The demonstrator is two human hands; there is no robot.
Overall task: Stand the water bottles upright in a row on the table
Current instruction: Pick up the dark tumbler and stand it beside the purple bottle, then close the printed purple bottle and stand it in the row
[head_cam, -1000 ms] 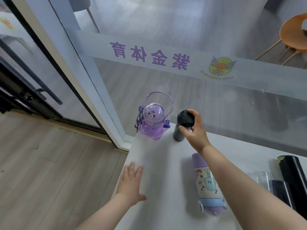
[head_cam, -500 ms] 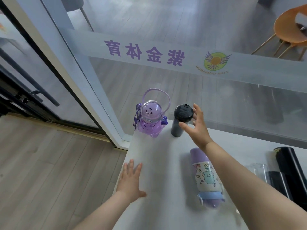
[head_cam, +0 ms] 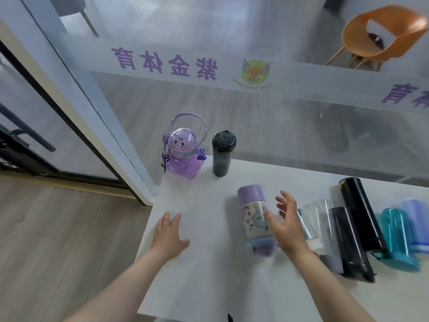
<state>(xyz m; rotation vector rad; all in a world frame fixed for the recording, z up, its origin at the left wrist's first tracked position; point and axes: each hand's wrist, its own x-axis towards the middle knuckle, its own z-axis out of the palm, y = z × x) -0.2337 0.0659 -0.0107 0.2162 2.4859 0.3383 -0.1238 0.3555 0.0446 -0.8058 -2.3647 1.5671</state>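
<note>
We have two bottles upright at the table's [head_cam: 197, 287] far edge: the purple astronaut bottle [head_cam: 182, 154] and dark tumbler [head_cam: 222, 155]. Our right hand [head_cam: 286, 225], fingers spread, nears the lying cartoon bottle [head_cam: 256, 219]; several others lie beyond. Our left hand [head_cam: 169, 232] rests flat.

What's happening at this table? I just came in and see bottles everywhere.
A person is standing water bottles in a row. The purple bottle and the dark bottle are upright at the far edge of the table. The right hand, open, reaches for the cartoon bottle, lying on its side. The left hand rests flat on the table. More bottles lie to the right.
</note>
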